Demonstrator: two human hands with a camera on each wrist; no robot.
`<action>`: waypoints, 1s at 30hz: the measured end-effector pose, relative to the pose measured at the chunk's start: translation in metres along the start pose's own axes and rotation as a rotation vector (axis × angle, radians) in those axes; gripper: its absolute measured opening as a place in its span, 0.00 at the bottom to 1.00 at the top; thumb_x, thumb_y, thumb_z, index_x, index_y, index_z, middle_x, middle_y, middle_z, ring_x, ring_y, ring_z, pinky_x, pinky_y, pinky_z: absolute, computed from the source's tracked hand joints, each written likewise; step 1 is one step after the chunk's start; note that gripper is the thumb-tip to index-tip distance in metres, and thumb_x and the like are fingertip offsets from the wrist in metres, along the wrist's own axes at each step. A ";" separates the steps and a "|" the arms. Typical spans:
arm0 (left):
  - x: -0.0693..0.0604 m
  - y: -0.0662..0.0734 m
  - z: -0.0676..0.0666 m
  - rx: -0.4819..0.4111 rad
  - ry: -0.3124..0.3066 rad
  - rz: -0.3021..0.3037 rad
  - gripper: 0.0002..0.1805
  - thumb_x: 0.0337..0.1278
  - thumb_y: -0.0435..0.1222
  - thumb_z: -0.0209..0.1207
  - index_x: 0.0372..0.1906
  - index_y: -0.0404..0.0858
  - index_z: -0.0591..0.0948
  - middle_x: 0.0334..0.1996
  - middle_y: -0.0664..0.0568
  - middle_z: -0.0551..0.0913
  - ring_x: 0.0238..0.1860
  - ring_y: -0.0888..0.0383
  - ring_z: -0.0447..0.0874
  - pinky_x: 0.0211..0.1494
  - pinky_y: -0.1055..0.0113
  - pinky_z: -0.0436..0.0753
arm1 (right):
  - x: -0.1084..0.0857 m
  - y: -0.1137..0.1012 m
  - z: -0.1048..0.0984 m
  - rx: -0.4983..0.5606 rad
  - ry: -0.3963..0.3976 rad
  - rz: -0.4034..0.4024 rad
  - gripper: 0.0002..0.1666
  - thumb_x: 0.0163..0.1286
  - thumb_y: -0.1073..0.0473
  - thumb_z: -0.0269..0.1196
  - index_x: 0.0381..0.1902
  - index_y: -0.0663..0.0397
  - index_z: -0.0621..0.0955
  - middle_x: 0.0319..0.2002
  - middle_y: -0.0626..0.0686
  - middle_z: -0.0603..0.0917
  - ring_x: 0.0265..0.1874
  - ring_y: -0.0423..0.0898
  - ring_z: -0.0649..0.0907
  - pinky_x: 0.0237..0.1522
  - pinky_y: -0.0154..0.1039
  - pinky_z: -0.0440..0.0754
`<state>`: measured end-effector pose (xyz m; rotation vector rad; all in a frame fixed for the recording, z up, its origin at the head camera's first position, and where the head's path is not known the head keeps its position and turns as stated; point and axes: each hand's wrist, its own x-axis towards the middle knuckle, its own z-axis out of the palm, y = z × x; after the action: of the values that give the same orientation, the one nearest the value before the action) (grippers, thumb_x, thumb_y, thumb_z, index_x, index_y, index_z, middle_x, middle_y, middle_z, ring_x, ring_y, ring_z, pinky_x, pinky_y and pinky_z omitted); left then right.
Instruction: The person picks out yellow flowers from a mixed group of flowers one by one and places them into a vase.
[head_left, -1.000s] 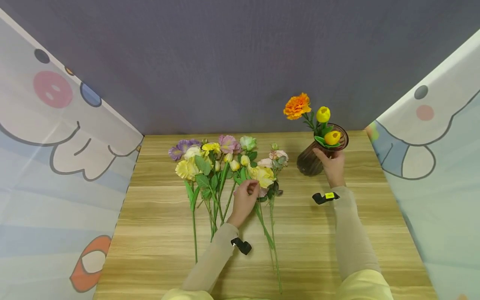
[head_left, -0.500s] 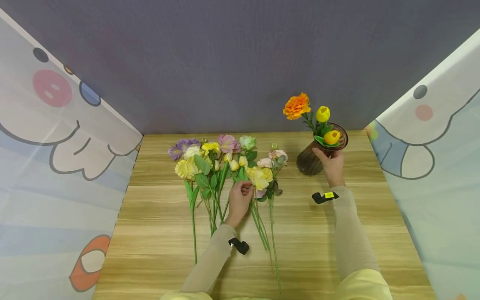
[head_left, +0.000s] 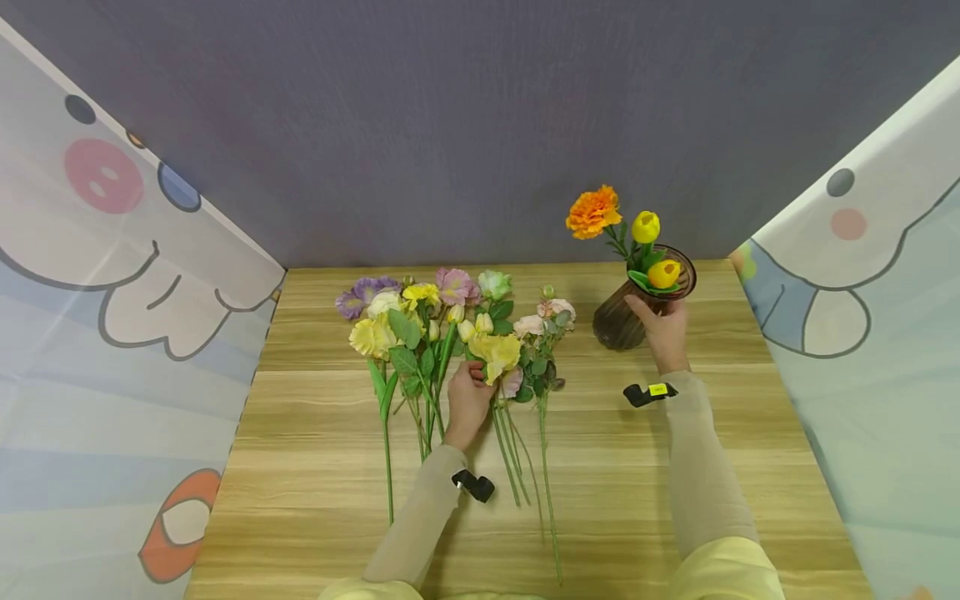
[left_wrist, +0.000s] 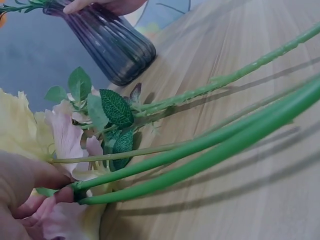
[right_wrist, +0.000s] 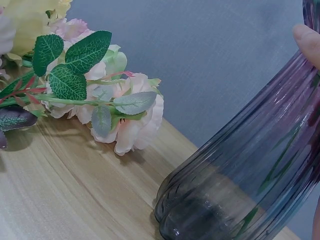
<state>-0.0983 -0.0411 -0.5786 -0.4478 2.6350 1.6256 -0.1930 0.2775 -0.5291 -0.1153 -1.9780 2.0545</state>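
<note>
Fingers of the left hand pinched smooth green stems just below a ruffled yellow bloom, with a pink-petalled flower close against it. That hand had drawn the stems and bloom leftward over the last second, baring leaves of the rose sprays, so this cluster seemed to be coming clear of its neighbour, though not lifted free of the pile. Pale tulips lay just beyond, and more mixed flowers spread to the left.

Well to the right, the right hand gripped the neck of a ribbed glass vase, unmoved on the wooden table. Yellow tulips and an orange carnation-like flower already stood in it.
</note>
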 end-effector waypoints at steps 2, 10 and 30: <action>0.000 0.000 -0.002 0.021 0.000 0.012 0.17 0.58 0.27 0.71 0.51 0.30 0.81 0.38 0.46 0.82 0.38 0.51 0.86 0.42 0.56 0.87 | 0.000 0.000 0.000 0.002 0.002 -0.002 0.25 0.66 0.61 0.72 0.59 0.47 0.78 0.44 0.45 0.81 0.41 0.40 0.77 0.41 0.29 0.76; 0.001 -0.003 -0.006 0.078 -0.025 0.064 0.13 0.61 0.30 0.68 0.48 0.28 0.81 0.35 0.44 0.82 0.28 0.57 0.73 0.30 0.65 0.74 | 0.002 0.003 -0.001 0.007 0.007 -0.014 0.23 0.66 0.62 0.73 0.57 0.47 0.79 0.42 0.45 0.81 0.39 0.41 0.77 0.40 0.30 0.76; 0.013 0.006 -0.011 0.111 0.000 0.082 0.10 0.64 0.30 0.67 0.46 0.28 0.87 0.33 0.43 0.89 0.32 0.51 0.89 0.38 0.57 0.89 | 0.001 0.001 0.001 0.016 0.006 -0.020 0.26 0.66 0.63 0.72 0.60 0.49 0.78 0.46 0.45 0.82 0.42 0.40 0.78 0.43 0.29 0.76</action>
<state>-0.1104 -0.0510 -0.5703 -0.3399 2.7604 1.4898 -0.1942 0.2771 -0.5302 -0.0984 -1.9504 2.0550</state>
